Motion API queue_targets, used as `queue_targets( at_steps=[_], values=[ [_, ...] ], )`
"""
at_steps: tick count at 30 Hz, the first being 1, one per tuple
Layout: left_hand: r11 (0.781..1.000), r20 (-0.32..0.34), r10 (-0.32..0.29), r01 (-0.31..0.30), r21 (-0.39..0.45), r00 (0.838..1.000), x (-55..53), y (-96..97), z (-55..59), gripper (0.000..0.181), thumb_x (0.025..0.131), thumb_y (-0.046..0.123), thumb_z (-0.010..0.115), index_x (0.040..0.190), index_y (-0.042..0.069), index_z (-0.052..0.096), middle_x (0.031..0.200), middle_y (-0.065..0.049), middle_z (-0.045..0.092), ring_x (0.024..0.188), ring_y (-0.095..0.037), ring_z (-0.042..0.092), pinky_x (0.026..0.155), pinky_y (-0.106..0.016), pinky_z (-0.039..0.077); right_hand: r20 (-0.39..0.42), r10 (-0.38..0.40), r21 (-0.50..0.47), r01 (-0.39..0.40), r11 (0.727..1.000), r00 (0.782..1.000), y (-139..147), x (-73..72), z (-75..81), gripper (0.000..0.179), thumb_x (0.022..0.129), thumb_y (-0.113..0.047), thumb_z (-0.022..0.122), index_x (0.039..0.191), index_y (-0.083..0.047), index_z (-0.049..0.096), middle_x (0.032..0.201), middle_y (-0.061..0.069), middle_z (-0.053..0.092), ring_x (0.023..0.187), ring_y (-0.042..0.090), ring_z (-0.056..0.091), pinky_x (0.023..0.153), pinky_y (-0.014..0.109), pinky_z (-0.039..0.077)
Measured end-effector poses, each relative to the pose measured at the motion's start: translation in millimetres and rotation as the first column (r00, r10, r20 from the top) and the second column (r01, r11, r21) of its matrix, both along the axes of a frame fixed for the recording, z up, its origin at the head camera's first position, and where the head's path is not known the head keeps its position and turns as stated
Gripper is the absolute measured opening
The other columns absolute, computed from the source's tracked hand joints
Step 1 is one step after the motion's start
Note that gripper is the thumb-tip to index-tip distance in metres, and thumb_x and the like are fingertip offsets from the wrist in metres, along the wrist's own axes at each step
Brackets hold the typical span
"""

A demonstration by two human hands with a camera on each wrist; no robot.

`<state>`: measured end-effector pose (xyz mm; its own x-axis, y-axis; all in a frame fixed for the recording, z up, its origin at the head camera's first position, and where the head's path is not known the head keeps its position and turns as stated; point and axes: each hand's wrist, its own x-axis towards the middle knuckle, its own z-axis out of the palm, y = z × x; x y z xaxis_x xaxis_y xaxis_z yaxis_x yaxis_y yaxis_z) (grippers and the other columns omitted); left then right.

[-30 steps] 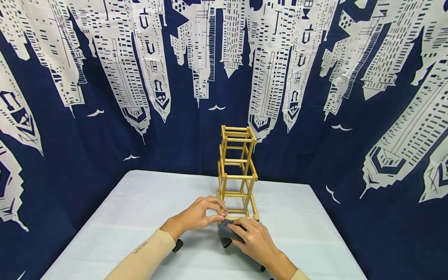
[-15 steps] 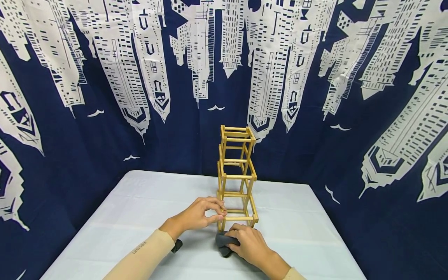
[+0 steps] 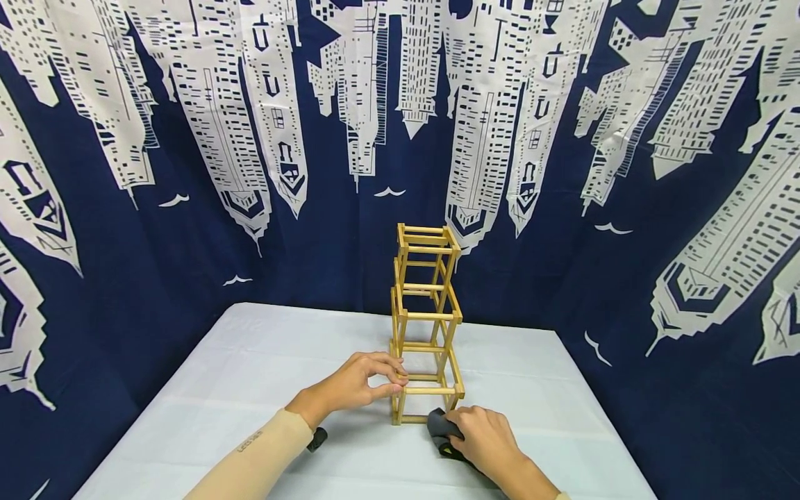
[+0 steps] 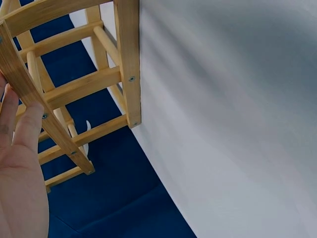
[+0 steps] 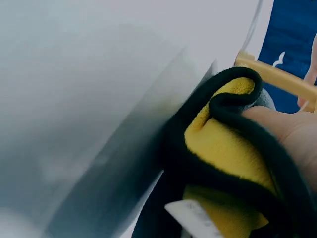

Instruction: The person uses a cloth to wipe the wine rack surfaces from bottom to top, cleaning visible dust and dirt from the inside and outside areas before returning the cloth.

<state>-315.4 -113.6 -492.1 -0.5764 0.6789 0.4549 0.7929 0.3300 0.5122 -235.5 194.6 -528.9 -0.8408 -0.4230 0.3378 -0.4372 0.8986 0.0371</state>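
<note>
A stepped wooden rack [image 3: 430, 317] of open square frames stands upright on the white table. My left hand [image 3: 353, 382] pinches its front left corner at the lowest tier's top rail, thumb and fingers at the post. In the left wrist view, fingertips touch the side of a wooden post [image 4: 37, 96]. My right hand [image 3: 484, 439] grips a bunched cleaning cloth [image 3: 439, 425] low at the rack's front right leg. The cloth is grey outside; the right wrist view shows a yellow face [image 5: 228, 148], black edging and a white label [image 5: 193, 218]. Some right fingers are hidden by the cloth.
The white-covered table [image 3: 250, 361] surrounds the rack. A navy curtain [image 3: 337, 257] with white building prints hangs close behind it. A small black object [image 3: 317, 439] shows beside the left forearm, partly hidden.
My right hand has brought the cloth down off the rack's front rail, then right along its base to the front right leg. The left hand has kept its place.
</note>
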Motion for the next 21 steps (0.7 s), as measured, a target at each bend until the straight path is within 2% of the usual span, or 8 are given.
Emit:
queue_targets(
  at_steps=[3, 5, 10, 15, 21],
  values=[
    [1.000, -0.004, 0.000, 0.000, 0.008, 1.000, 1.2, 0.1, 0.3, 0.013, 0.110, 0.023, 0.084, 0.119, 0.016, 0.091, 0.134, 0.000, 0.086, 0.146, -0.032, 0.075, 0.127, -0.050, 0.061, 0.001, -0.026, -0.011, 0.026, 1.000, 1.000, 3, 0.9, -0.4, 0.035, 0.081, -0.026, 0.110, 0.107, -0.022, 0.088, 0.094, -0.002, 0.087, 0.078, 0.017, 0.080, 0.059, 0.036, 0.062],
    [1.000, -0.006, 0.001, -0.001, 0.012, 1.000, 1.9, 0.0, 0.4, 0.013, 0.110, 0.023, 0.084, 0.119, 0.016, 0.091, 0.134, 0.000, 0.086, 0.146, -0.032, 0.075, 0.127, -0.050, 0.061, -0.031, -0.021, -0.014, 0.020, 1.000, 0.999, 0, 0.1, -2.4, 0.034, 0.080, -0.027, 0.110, 0.106, -0.021, 0.088, 0.091, 0.000, 0.087, 0.075, 0.018, 0.079, 0.057, 0.035, 0.061],
    [1.000, -0.005, 0.001, -0.001, 0.015, 1.000, 1.7, 1.0, 0.6, 0.012, 0.110, 0.022, 0.084, 0.118, 0.017, 0.091, 0.134, 0.000, 0.086, 0.146, -0.034, 0.076, 0.127, -0.049, 0.061, -0.121, 0.049, -0.014, -0.051, 0.999, 0.991, -22, -4.0, -9.1, 0.032, 0.079, -0.027, 0.110, 0.102, -0.020, 0.089, 0.086, -0.001, 0.086, 0.069, 0.017, 0.078, 0.052, 0.031, 0.054],
    [1.000, -0.013, -0.013, 0.013, 0.009, 1.000, 0.7, 2.2, -0.8, 0.012, 0.112, 0.023, 0.083, 0.118, 0.017, 0.091, 0.135, -0.004, 0.087, 0.145, -0.039, 0.076, 0.126, -0.052, 0.061, -0.107, 0.136, -0.045, -0.141, 0.989, 0.985, -44, -7.6, -12.8, 0.031, 0.084, -0.028, 0.108, 0.108, -0.019, 0.090, 0.095, -0.003, 0.090, 0.077, 0.016, 0.082, 0.057, 0.028, 0.058],
    [0.999, 0.023, 0.019, -0.019, 0.026, 1.000, 3.6, 2.8, -2.9, 0.009, 0.111, 0.023, 0.084, 0.115, 0.019, 0.090, 0.138, -0.006, 0.086, 0.151, -0.035, 0.072, 0.126, -0.057, 0.060, -0.065, 0.129, -0.108, -0.136, 0.985, 0.989, -36, -6.5, -13.3, 0.036, 0.086, -0.031, 0.107, 0.117, -0.022, 0.091, 0.112, -0.003, 0.092, 0.098, 0.017, 0.087, 0.074, 0.037, 0.072]
  ],
)
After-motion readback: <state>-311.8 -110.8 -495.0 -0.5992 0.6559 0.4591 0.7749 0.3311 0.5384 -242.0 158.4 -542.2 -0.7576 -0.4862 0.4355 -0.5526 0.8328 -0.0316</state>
